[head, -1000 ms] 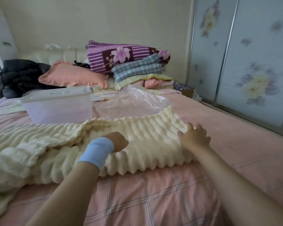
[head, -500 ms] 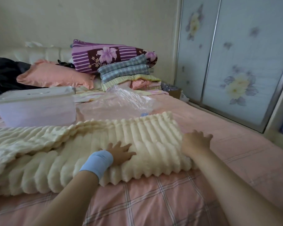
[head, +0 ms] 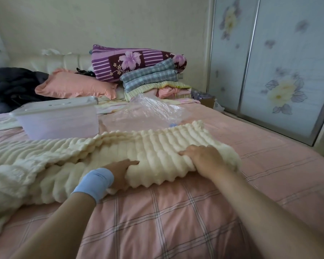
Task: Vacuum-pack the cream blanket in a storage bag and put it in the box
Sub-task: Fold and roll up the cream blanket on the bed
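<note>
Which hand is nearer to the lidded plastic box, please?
Left. The left hand holds the cream blanket in front of the box; the right hand rests on the blanket farther right.

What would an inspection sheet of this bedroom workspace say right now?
Surface: bed with a pink checked sheet.
Job's things: cream blanket, partly folded, lies across the bed; clear bag lies crumpled behind it; box stands behind the blanket on the left, lid on.
Clutter: pink pillow, stack of folded bedding and dark clothes at the head end.
Grips: left hand, blue wristband on its wrist, has its fingers tucked under the blanket's fold; right hand lies on top of the blanket, fingers bent, thumb hidden.
Cables: nothing seen.
Surroundings: plain wall behind the bed; sliding doors with flower prints on the right.
</note>
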Motion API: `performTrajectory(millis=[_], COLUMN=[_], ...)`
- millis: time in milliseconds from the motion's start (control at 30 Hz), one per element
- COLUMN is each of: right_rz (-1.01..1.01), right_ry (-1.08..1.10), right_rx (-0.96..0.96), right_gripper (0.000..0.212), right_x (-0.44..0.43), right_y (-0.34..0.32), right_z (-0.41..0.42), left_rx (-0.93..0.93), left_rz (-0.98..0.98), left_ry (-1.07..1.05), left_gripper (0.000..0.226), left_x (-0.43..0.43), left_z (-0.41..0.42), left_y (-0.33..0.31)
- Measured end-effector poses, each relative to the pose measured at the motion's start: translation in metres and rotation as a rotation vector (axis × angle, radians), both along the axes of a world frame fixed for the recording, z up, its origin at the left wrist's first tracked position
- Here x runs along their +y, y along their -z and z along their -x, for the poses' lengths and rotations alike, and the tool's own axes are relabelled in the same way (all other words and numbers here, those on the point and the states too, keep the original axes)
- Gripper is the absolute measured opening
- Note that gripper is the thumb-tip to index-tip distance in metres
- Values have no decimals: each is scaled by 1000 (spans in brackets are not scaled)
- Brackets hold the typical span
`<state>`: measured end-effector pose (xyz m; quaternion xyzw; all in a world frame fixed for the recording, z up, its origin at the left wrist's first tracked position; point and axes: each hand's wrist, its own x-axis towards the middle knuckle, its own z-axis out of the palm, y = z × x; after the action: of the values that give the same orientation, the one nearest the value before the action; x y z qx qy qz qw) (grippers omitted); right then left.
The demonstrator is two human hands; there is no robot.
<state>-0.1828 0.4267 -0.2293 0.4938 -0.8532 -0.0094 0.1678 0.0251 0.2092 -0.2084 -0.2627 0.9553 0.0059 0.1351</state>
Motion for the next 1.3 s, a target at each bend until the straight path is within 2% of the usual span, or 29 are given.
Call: performTrajectory(millis=[67,133,200,267,333,367,433,500,567,667,733,767,900,1000,1067,1167,1233,1300], right_rz=[66,83,-47,-301,-433,-398,-209,-43,54,76,115,155,250,45,-53,145,350,486], right_ry=[66,198,376,464,408,321,103,-86,-194,-284,-331,-361,-500,-573,-594,-528,-433,-348], right_rx=[59,105,36,-176,-430,-510,-579,-490,-478,-519,-464,-436,-363,-370,-314,-281,-324,-412], right_gripper=[42,38,35,54,86,93,90,79,69,63,64,64,63,72,62,28,25,24], right_x=[8,16,22,17,10,-1,-30,-62,-92,-134,-160,-174,-233,-272,-290,-315,-330,-344], right_y=[-9,-20,-29,-33,-38,-44,-58,-65,-58,-33,-23,-20,-15,-17,-17,-17,-23,-37], right_z=[6,13,15,5,-12,-24,-53,-83,-105,-124,-137,-146,-188,-217,-229,-238,-237,-235], left_rx=[104,203,179,74,-13,0,95,223,334,410,424,438,444,242,142,212,354,550], left_rz=[-22,-102,-134,-98,-132,-188,-341,-423,-343,8,240,297,202,149,182,306,448,735], left_ry=[21,14,58,113,121,103,69,48,19,-78,-141,-178,-329,-423,-462,-474,-496,-521], left_gripper=[76,65,66,73,83,85,77,58,44,33,32,36,62,94,109,94,75,55], left_x=[11,26,45,54,57,52,41,31,15,-22,-50,-64,-101,-115,-123,-137,-148,-160], left_z=[8,21,32,33,34,31,23,11,-7,-46,-79,-97,-157,-188,-198,-207,-214,-222], left_y=[-6,-12,-10,-1,4,3,-5,-14,-17,-19,-19,-19,-16,-8,-1,3,-3,-18])
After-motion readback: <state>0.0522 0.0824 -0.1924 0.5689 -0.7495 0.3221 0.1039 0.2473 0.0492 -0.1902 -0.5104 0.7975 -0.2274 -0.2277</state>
